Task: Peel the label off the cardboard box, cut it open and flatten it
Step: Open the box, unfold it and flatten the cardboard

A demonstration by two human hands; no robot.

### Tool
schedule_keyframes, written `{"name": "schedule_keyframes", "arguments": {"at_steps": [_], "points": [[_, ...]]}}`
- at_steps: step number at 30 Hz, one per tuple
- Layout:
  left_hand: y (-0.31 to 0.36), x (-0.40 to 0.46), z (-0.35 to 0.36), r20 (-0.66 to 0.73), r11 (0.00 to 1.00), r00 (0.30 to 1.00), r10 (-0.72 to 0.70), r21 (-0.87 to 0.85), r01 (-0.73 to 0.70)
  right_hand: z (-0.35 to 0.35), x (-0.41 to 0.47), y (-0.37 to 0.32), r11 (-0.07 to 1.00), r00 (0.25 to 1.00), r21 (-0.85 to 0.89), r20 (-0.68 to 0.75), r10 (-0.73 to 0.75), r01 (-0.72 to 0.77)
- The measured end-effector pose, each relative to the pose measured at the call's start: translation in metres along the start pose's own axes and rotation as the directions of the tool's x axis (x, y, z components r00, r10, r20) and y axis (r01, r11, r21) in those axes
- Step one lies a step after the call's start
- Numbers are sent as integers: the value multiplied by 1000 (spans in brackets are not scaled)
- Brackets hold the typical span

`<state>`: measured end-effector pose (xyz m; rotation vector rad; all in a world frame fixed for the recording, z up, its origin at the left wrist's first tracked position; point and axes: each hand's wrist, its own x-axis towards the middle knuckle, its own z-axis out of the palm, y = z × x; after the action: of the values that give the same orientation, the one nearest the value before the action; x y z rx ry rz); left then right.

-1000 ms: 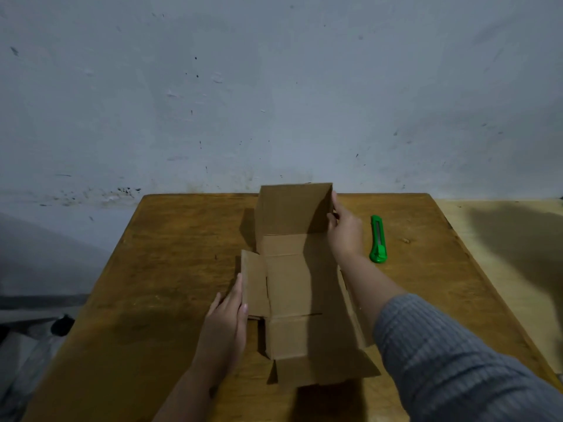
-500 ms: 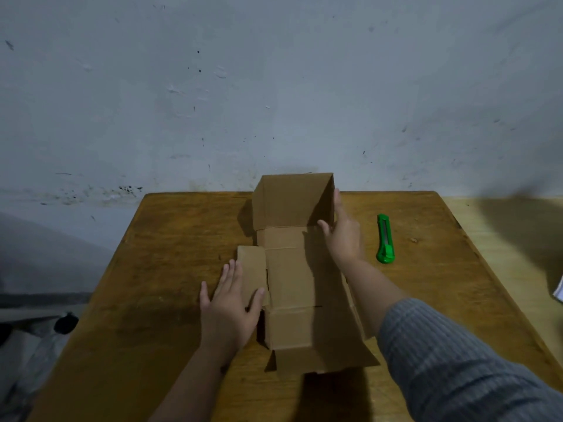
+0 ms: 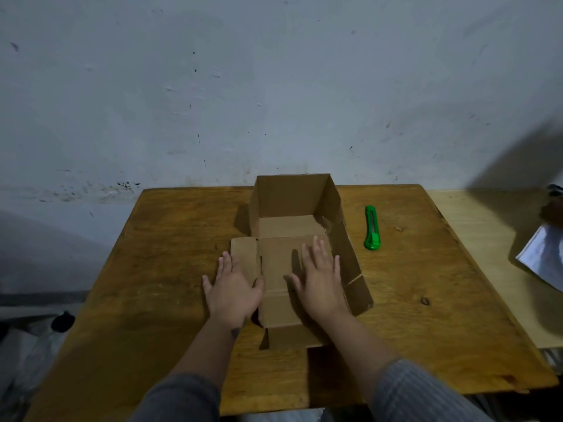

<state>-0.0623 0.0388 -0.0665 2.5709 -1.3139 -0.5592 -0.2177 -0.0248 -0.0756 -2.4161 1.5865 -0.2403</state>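
Observation:
A brown cardboard box [image 3: 292,199] lies cut open in the middle of the wooden table [image 3: 170,269]. Its far panel and right side still stand up; the near panels lie flat. My left hand [image 3: 233,287] rests palm down, fingers spread, on the box's left flap and the table beside it. My right hand [image 3: 320,280] presses flat on the box's middle panel, fingers spread. Neither hand holds anything. A green utility knife [image 3: 372,228] lies on the table to the right of the box, apart from both hands. No label is visible on the box.
A grey-white wall [image 3: 274,86] stands right behind the table's far edge. A lighter wooden surface [image 3: 487,239] adjoins on the right, with a white sheet [image 3: 542,260] at the frame edge. Dark bags lie on the floor at lower left [image 3: 30,345].
My right hand let go of the box's far upright panel and came down flat on the middle panel. My left hand turned from resting on its edge to palm down over the left flap.

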Motion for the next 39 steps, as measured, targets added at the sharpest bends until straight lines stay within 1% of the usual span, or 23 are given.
{"name": "schedule_keyframes", "arguments": {"at_steps": [4,7,11,13,15,17,20,26,31,33,35,37,39], "points": [[-7,-10,0,12,1000,1000,18,-10,-18,9,-23,-3,998,982,-26,181,-48,53],[-15,-17,-2,2,998,998,61,-26,-61,15,-34,-3,997,977,-47,206,-56,67],[-26,-27,-9,-57,982,981,184,-37,-186,15,-36,-2,997,972,-50,228,-49,62],[-29,-30,-15,-88,966,962,257,41,-254,14,-36,-2,997,970,-46,240,-45,58],[-34,-29,-21,-103,944,949,296,183,-275,14,-37,-3,998,969,-43,242,-42,54],[-44,-26,-24,-109,927,951,290,278,-251,15,-38,-3,997,970,-51,239,-36,50],[-58,-26,-28,-114,929,962,249,309,-204,16,-38,-4,996,970,-72,243,-28,46],[-83,-26,-21,-37,968,993,109,232,-98,18,-47,-10,992,974,-108,224,-34,60],[-93,-29,-9,42,986,999,20,166,-27,23,-56,-16,992,977,-103,206,-51,73],[-89,-31,-9,24,989,1000,3,148,-7,23,-59,-18,991,979,-104,194,-58,79],[-80,-30,-13,-36,991,999,4,132,1,21,-57,-19,989,983,-115,168,-74,94],[-63,-28,-18,-100,990,994,43,136,-30,15,-51,-18,986,990,-137,116,-82,97],[-42,-24,-23,-141,981,985,104,177,-78,6,-39,-15,982,996,-175,56,-68,77]]}}
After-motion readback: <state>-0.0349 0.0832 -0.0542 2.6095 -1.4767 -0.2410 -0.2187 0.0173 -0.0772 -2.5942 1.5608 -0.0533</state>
